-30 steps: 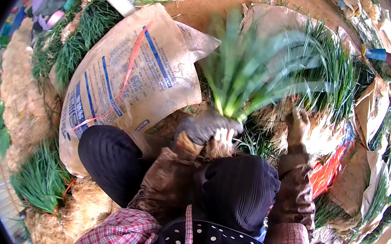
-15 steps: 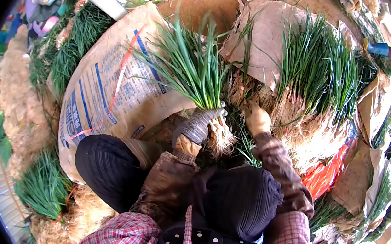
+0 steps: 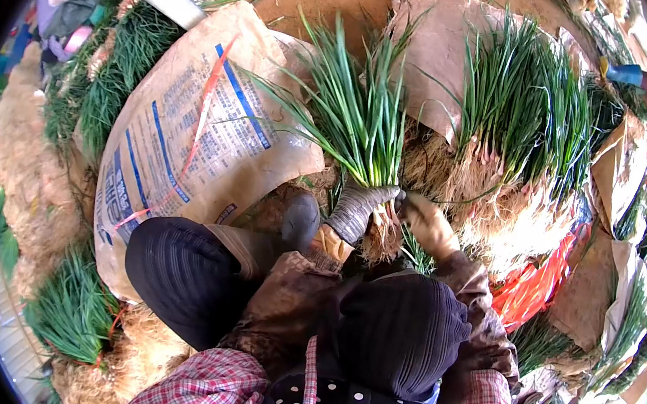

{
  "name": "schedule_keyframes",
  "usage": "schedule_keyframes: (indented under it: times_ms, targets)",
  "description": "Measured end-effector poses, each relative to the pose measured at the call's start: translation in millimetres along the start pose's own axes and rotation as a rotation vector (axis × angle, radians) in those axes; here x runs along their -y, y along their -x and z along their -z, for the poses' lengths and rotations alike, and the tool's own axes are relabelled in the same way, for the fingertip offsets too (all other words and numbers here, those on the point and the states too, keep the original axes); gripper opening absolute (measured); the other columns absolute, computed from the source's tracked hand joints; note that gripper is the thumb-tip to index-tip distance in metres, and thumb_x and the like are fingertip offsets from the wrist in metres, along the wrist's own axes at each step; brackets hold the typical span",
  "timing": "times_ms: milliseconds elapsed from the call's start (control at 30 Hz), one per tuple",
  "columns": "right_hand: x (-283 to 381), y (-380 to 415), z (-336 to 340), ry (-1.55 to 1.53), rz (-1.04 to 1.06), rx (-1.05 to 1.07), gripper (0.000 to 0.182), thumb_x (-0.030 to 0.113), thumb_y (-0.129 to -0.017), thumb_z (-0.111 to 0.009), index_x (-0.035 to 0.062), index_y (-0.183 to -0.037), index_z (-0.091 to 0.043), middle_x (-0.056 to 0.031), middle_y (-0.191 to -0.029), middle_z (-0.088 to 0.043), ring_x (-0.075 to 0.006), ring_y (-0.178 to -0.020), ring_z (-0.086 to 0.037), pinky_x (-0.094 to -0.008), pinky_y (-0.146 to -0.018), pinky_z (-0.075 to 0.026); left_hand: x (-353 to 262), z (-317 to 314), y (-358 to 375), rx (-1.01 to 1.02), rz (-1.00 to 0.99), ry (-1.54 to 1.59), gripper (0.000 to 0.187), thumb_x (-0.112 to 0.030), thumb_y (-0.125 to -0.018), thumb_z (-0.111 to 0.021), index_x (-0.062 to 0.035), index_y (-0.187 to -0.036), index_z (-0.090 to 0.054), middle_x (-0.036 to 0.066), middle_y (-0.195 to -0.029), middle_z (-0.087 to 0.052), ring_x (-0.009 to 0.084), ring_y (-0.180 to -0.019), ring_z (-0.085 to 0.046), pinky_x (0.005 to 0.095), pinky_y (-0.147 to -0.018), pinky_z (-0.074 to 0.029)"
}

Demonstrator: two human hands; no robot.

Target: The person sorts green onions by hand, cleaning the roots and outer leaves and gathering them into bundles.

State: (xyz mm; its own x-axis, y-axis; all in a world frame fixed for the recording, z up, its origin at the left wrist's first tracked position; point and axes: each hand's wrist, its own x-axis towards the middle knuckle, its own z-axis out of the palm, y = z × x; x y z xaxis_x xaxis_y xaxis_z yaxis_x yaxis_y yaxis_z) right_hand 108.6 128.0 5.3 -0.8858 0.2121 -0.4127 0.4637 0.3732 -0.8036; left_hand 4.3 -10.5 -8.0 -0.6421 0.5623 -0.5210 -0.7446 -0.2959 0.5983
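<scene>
Grey-gloved left hand (image 3: 360, 213) clenches slender, stringy-rooted green scallions (image 3: 369, 139) — right hand (image 3: 428, 226) beside its fingertips, grip unclear; curved-edged beige sack (image 3: 175, 101) leftward, apart.

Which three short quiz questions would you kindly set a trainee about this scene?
1. What does the person's grey-gloved left hand grip?
A) crumpled red plastic
B) a bunch of long green leafy stalks
C) a pale straight beam
2. True or false: the bunch's brown stringy roots point toward the person.
3. What colour are the broad stripes on the large beige printed sack?

Key: 1. B; 2. True; 3. Blue.
</scene>
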Motion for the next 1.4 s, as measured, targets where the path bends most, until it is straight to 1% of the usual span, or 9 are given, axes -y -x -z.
schedule_keyframes:
  times_ms: [67, 133, 500, 733, 833, 900, 1067, 1300, 1400]
  targets:
    - [-0.6, -18.0, 4.3, -0.605, -0.147, -0.115, 0.040, 0.030, -0.090, -0.058, 0.0005, -0.118, -0.056, -0.0177, -0.104, -0.064, -0.0250, -0.095, -0.060, -0.0337, -0.085, -0.047, 4.5, 3.3, -4.7, -0.057, 0.122, -0.370, 0.020, -0.009, -0.073, -0.075, -0.0038, -0.089, -0.065, 0.007, -0.079, -0.067, 0.0132, -0.065, -0.062, 0.0260, -0.053, -0.049]
    - [17.0, -32.7, 9.5, -0.379, -0.158, -0.239, 0.048, 0.038, -0.088, -0.059, -0.0009, -0.116, -0.057, -0.0158, -0.104, -0.065, -0.0249, -0.095, -0.060, -0.0341, -0.086, -0.046, -1.9, -16.4, 3.8, -0.048, 0.024, -0.512, 0.020, -0.009, -0.073, -0.074, -0.0028, -0.089, -0.065, 0.006, -0.078, -0.067, 0.0120, -0.060, -0.061, 0.0240, -0.050, -0.048]
    - [-41.8, -8.0, -2.9, -0.829, -0.231, -0.434, 0.020, 0.012, -0.085, -0.063, -0.0031, -0.098, -0.065, -0.0099, -0.086, -0.067, -0.0154, -0.076, -0.060, -0.0261, -0.072, -0.048, 0.7, -51.2, 11.8, -0.318, 0.521, -0.732, 0.030, -0.014, -0.065, -0.081, 0.0011, -0.084, -0.062, 0.008, -0.062, -0.063, 0.0151, -0.041, -0.054, 0.0288, -0.036, -0.043]
    - [-60.7, 28.7, 21.8, 0.305, -0.117, -0.607, 0.010, 0.010, -0.083, -0.056, 0.0022, -0.085, -0.063, -0.0132, -0.071, -0.063, -0.0249, -0.063, -0.061, -0.0329, -0.063, -0.054, 39.8, -46.7, 22.6, 0.015, 0.172, -0.222, 0.023, 0.003, -0.069, -0.073, -0.0015, -0.089, -0.062, 0.005, -0.078, -0.065, 0.0166, -0.063, -0.060, 0.0306, -0.056, -0.050]
    - [-52.6, 31.1, 28.0, 0.637, -0.401, 0.232, 0.017, 0.020, -0.082, -0.059, 0.0106, -0.093, -0.069, -0.0197, -0.098, -0.065, -0.0270, -0.089, -0.065, -0.0348, -0.082, -0.052, 28.6, -51.8, 21.5, 0.130, 0.184, -0.018, 0.020, 0.003, -0.071, -0.072, -0.0009, -0.089, -0.063, 0.004, -0.075, -0.064, 0.0163, -0.060, -0.059, 0.0294, -0.054, -0.050]
    - [-24.8, 26.9, 39.5, 0.754, -0.424, 0.356, 0.024, 0.021, -0.085, -0.060, 0.0083, -0.104, -0.065, -0.0168, -0.099, -0.064, -0.0240, -0.087, -0.063, -0.0326, -0.080, -0.053, 13.9, -55.5, 21.2, 0.250, 0.179, -0.098, 0.014, -0.002, -0.074, -0.072, -0.0011, -0.086, -0.064, 0.005, -0.072, -0.065, 0.0163, -0.055, -0.059, 0.0264, -0.050, -0.048]
    - [-38.3, -60.7, 102.6, 0.349, -0.066, -0.600, 0.027, 0.027, -0.087, -0.060, 0.0040, -0.099, -0.065, -0.0143, -0.090, -0.066, -0.0225, -0.074, -0.065, -0.0320, -0.064, -0.053, 29.9, -49.9, 14.1, 0.164, 0.338, 0.102, 0.013, -0.008, -0.079, -0.067, 0.0004, -0.085, -0.060, 0.010, -0.068, -0.062, 0.0217, -0.055, -0.062, 0.0304, -0.049, -0.052]
    - [-15.5, -104.8, 134.7, 0.631, -0.129, -0.411, 0.023, 0.025, -0.084, -0.065, 0.0040, -0.094, -0.068, -0.0108, -0.074, -0.068, -0.0186, -0.062, -0.064, -0.0319, -0.062, -0.052, 36.6, -40.9, 2.4, 0.131, 0.251, 0.209, 0.019, -0.013, -0.082, -0.063, 0.0026, -0.094, -0.062, 0.011, -0.077, -0.065, 0.0210, -0.065, -0.063, 0.0312, -0.062, -0.053]
    - [39.9, -46.9, 104.7, 0.133, -0.324, -0.433, 0.017, 0.020, -0.085, -0.064, 0.0063, -0.092, -0.069, -0.0104, -0.082, -0.069, -0.0163, -0.063, -0.064, -0.0287, -0.060, -0.054, 37.3, -44.3, -0.7, 0.094, 0.250, 0.118, 0.022, -0.015, -0.081, -0.065, 0.0027, -0.094, -0.063, 0.012, -0.076, -0.065, 0.0211, -0.063, -0.063, 0.0311, -0.062, -0.053]
